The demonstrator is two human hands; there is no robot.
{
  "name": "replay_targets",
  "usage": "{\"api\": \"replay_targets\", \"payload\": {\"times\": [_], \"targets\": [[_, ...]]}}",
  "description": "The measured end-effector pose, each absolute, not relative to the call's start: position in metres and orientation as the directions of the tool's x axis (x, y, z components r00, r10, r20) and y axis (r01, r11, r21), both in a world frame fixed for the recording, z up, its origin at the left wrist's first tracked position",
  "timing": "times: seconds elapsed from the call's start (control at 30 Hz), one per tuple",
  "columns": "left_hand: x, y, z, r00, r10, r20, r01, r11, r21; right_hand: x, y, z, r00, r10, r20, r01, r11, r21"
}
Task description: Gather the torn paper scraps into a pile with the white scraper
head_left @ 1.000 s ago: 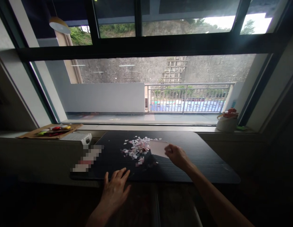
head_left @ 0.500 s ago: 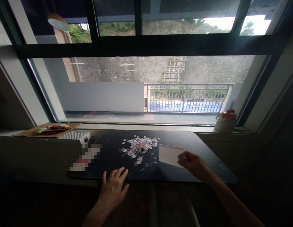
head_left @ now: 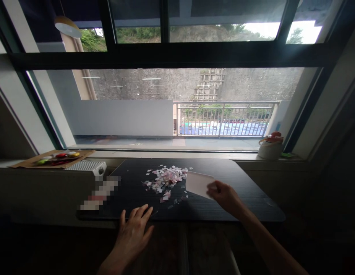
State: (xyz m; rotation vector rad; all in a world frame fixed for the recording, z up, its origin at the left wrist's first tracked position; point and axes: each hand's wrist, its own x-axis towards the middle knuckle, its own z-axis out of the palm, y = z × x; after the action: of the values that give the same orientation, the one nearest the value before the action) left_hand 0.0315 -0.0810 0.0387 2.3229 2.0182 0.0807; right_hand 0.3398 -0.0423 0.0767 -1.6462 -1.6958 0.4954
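Observation:
My right hand (head_left: pixel 223 194) is closed on the right edge of a pale, flat rectangular card (head_left: pixel 198 184), held tilted over the dark table (head_left: pixel 223 168). The card's left edge comes close to a heap of small white and pinkish paper scraps (head_left: pixel 169 176); whether it touches them I cannot tell. A few loose scraps (head_left: pixel 167 195) and some clear-looking bits lie in front of the heap. At the table's front edge, my left hand (head_left: pixel 136 225) is open, palm down, fingers spread, holding nothing.
A blurred-out strip (head_left: pixel 99 194) lies along the table's left side. Beyond it are a white appliance (head_left: pixel 89 167) and a brown board (head_left: pixel 22 163) with colourful items. A white jug with an orange top (head_left: pixel 270 148) stands on the right of the window sill (head_left: pixel 177 154).
The card in my right hand has moved slightly left and up, closer to the heap. My left hand stays spread at the front edge. The whole view has shifted a little.

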Motion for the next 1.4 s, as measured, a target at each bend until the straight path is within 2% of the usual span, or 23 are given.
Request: {"api": "replay_targets", "payload": {"times": [0.1, 0.27, 0.47, 0.63, 0.77, 0.93, 1.07, 1.17, 1.3, 1.4], "targets": [[0.030, -0.082, 0.038, 0.153, 0.988, 0.029, 0.983, -0.156, 0.096, 0.340, -0.039, 0.072, 0.045, 0.980, 0.192, 0.668, 0.114, -0.735], [0.030, -0.083, 0.038, 0.158, 0.987, 0.035, 0.983, -0.160, 0.092, 0.358, -0.054, 0.075, 0.075, 0.977, 0.200, 0.695, 0.093, -0.713], [0.030, -0.082, 0.038, 0.162, 0.986, 0.041, 0.982, -0.165, 0.089, 0.358, -0.062, 0.071, 0.059, 0.985, 0.163, 0.598, 0.096, -0.796], [0.031, -0.083, 0.039, 0.161, 0.986, 0.051, 0.982, -0.165, 0.090, 0.376, -0.069, 0.061, 0.154, 0.972, 0.178, 0.649, 0.036, -0.760], [0.032, -0.084, 0.040, 0.154, 0.987, 0.052, 0.982, -0.159, 0.099, 0.366, -0.058, 0.054, 0.116, 0.975, 0.189, 0.473, 0.113, -0.874], [0.031, -0.085, 0.042, 0.167, 0.985, 0.048, 0.977, -0.172, 0.125, 0.340, -0.043, 0.040, 0.109, 0.982, 0.152, 0.444, 0.089, -0.892], [0.032, -0.087, 0.044, 0.168, 0.984, 0.062, 0.975, -0.175, 0.138, 0.330, -0.047, 0.033, 0.023, 0.997, 0.076, 0.330, 0.064, -0.942], [0.031, -0.088, 0.041, 0.179, 0.979, 0.094, 0.965, -0.193, 0.175, 0.329, -0.049, 0.031, 0.013, 0.997, 0.078, 0.263, 0.072, -0.962], [0.025, -0.088, 0.030, 0.154, 0.976, 0.153, 0.948, -0.190, 0.256, 0.337, -0.045, 0.035, 0.067, 0.993, 0.102, 0.356, 0.072, -0.932], [0.016, -0.087, 0.026, 0.114, 0.971, 0.211, 0.954, -0.166, 0.251, 0.337, -0.044, 0.039, 0.055, 0.996, 0.075, 0.419, 0.045, -0.907]]}}
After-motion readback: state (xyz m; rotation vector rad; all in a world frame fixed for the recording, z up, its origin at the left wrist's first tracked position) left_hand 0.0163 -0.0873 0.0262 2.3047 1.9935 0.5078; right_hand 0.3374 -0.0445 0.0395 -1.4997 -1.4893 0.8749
